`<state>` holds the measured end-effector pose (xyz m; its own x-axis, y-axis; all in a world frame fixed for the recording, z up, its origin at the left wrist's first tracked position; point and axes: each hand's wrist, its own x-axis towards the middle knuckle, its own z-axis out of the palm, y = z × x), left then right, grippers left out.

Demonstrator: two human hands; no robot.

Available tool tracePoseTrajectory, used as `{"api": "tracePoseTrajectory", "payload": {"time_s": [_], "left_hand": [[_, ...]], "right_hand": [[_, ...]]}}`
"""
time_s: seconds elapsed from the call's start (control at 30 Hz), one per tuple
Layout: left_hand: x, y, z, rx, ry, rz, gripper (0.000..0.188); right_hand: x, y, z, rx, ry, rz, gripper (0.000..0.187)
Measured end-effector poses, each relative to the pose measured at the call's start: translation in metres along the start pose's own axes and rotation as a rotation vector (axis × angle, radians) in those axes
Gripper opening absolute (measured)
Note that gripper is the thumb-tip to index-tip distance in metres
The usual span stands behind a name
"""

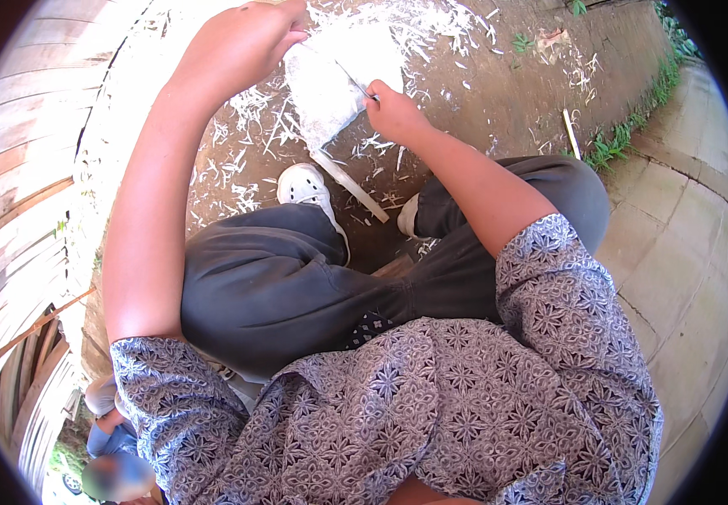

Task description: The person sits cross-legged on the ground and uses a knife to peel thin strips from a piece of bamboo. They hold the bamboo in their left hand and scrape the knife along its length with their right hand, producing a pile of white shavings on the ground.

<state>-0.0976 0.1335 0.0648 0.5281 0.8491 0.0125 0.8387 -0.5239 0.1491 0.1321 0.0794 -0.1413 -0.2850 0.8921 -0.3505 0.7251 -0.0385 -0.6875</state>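
Observation:
My right hand [393, 114] is closed on a knife [354, 82], whose thin blade points away and to the left. Under the blade lies a broad white piece [330, 118], so bright that its material is hard to tell. At the top edge, my left hand [263, 38] has its fingers curled beside the far left of this white piece. What those fingers grip is lost in the glare and partly out of view. A pale wooden stick [351, 187] runs from the near end of the white piece toward my feet.
Pale curled shavings [444, 29] litter the brown dirt ground [498, 105]. My white clogs [303, 187] are just below. Wooden boards [23, 160] line the left, a paved strip [675, 227] the right. Another person [116, 442] is at lower left. A thin stick [571, 135] lies by the grass.

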Motion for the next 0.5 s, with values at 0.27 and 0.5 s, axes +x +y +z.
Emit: {"api": "tracePoseTrajectory", "payload": {"time_s": [0.27, 0.5], "left_hand": [[-0.003, -0.01, -0.004, -0.031, -0.146, -0.174, 0.017], [-0.008, -0.019, 0.001, -0.116, -0.114, -0.116, 0.014]], "right_hand": [[0.002, -0.004, -0.008, 0.079, 0.037, 0.048, 0.032], [-0.005, -0.055, -0.025, 0.503, -0.053, -0.095, 0.032]]}}
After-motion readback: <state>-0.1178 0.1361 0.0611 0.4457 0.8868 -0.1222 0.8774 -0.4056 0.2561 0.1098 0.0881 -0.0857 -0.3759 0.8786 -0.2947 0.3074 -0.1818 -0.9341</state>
